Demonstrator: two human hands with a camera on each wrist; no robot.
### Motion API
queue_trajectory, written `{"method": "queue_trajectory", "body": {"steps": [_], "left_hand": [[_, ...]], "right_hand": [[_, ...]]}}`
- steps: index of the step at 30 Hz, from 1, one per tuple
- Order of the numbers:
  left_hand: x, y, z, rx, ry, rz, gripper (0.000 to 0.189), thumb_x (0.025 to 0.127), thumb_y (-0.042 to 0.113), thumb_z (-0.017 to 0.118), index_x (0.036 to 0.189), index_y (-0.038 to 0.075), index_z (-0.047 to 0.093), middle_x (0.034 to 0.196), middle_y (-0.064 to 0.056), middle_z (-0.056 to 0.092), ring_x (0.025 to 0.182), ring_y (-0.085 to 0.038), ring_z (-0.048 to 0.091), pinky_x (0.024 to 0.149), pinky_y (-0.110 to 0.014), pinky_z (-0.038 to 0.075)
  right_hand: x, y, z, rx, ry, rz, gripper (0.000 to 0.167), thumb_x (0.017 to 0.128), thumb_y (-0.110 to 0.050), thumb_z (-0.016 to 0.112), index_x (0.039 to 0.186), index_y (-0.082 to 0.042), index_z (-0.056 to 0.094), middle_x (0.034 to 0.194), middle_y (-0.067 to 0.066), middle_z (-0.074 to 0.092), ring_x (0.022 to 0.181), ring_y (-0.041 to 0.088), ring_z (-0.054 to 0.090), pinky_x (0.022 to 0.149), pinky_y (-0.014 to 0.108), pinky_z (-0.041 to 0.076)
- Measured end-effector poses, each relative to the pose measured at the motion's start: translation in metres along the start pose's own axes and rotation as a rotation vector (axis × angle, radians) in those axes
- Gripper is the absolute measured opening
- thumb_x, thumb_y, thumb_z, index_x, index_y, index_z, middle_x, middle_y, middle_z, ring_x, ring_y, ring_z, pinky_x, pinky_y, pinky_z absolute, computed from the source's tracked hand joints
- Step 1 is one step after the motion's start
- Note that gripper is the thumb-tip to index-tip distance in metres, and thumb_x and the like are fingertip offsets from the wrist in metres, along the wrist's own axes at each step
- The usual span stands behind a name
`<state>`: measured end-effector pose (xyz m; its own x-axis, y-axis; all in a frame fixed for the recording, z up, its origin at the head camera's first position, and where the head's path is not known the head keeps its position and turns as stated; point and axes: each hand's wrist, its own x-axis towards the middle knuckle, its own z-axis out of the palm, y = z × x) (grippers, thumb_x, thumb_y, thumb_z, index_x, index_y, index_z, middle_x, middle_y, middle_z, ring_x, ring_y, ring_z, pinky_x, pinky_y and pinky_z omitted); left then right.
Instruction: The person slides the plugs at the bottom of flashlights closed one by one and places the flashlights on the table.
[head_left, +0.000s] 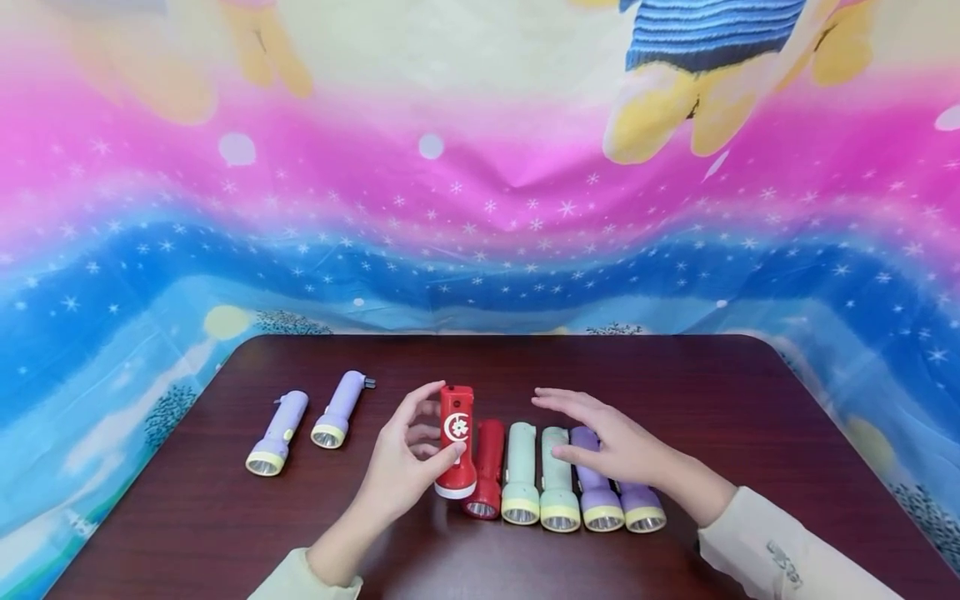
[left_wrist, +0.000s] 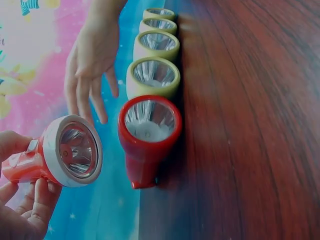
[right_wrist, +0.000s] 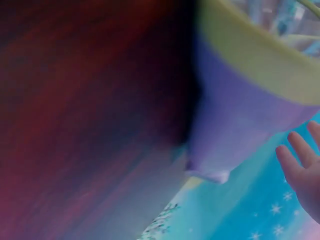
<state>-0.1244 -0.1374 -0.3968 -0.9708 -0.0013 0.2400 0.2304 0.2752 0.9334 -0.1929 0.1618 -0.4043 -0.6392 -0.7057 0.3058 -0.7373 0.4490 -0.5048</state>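
My left hand (head_left: 408, 450) grips a red flashlight with a white rim (head_left: 456, 437), its white moon-and-flower print facing me. In the left wrist view this flashlight (left_wrist: 72, 151) is held between thumb and fingers, lens outward. Beside it on the table lies an all-red flashlight (head_left: 489, 467), first in a row. Two pale green flashlights (head_left: 521, 467) and two purple flashlights (head_left: 592, 479) follow to the right. My right hand (head_left: 618, 442) hovers over the green and purple ones with fingers extended, holding nothing; it hides part of the purple ones.
Two lilac flashlights lie apart on the left: one (head_left: 281, 429) nearer the edge, the other (head_left: 343, 408) with plug prongs sticking out. All rest on a dark wooden table (head_left: 600, 367). A colourful printed cloth (head_left: 480, 225) hangs behind and around it.
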Motion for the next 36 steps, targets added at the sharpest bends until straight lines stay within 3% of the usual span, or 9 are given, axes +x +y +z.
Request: {"method": "queue_trajectory", "body": {"steps": [7, 15, 26, 36], "left_hand": [[0.000, -0.008, -0.009, 0.006, 0.010, 0.021, 0.076, 0.076, -0.003, 0.081, 0.141, 0.021, 0.050, 0.111, -0.012, 0.061, 0.080, -0.012, 0.069, 0.070, -0.026, 0.059], [0.001, -0.013, -0.017, 0.029, 0.032, -0.017, 0.075, 0.077, -0.002, 0.081, 0.141, 0.022, 0.050, 0.111, -0.012, 0.061, 0.078, -0.013, 0.068, 0.070, -0.025, 0.059], [0.002, -0.020, -0.020, 0.069, 0.041, -0.073, 0.073, 0.077, -0.002, 0.080, 0.140, 0.020, 0.051, 0.110, -0.012, 0.061, 0.075, -0.014, 0.067, 0.066, -0.025, 0.057], [0.005, -0.031, -0.015, 0.064, -0.011, -0.112, 0.070, 0.077, 0.000, 0.081, 0.138, 0.021, 0.053, 0.108, -0.012, 0.063, 0.071, -0.015, 0.066, 0.063, -0.024, 0.056]], "right_hand": [[-0.021, 0.013, 0.002, -0.102, -0.077, 0.007, 0.071, 0.090, -0.044, 0.070, 0.153, -0.029, 0.038, 0.163, -0.001, 0.031, 0.150, 0.033, 0.028, 0.112, 0.062, 0.034], [-0.027, 0.018, 0.010, -0.166, -0.126, -0.047, 0.081, 0.086, -0.060, 0.066, 0.155, -0.032, 0.033, 0.165, -0.001, 0.025, 0.150, 0.040, 0.024, 0.101, 0.078, 0.031], [-0.026, 0.017, 0.018, -0.248, -0.182, -0.057, 0.090, 0.080, -0.079, 0.056, 0.155, -0.035, 0.032, 0.165, 0.001, 0.026, 0.151, 0.041, 0.022, 0.101, 0.080, 0.028], [-0.026, 0.018, 0.022, -0.281, -0.246, -0.059, 0.093, 0.078, -0.088, 0.042, 0.156, -0.039, 0.028, 0.166, 0.002, 0.023, 0.151, 0.040, 0.023, 0.101, 0.081, 0.027]]}}
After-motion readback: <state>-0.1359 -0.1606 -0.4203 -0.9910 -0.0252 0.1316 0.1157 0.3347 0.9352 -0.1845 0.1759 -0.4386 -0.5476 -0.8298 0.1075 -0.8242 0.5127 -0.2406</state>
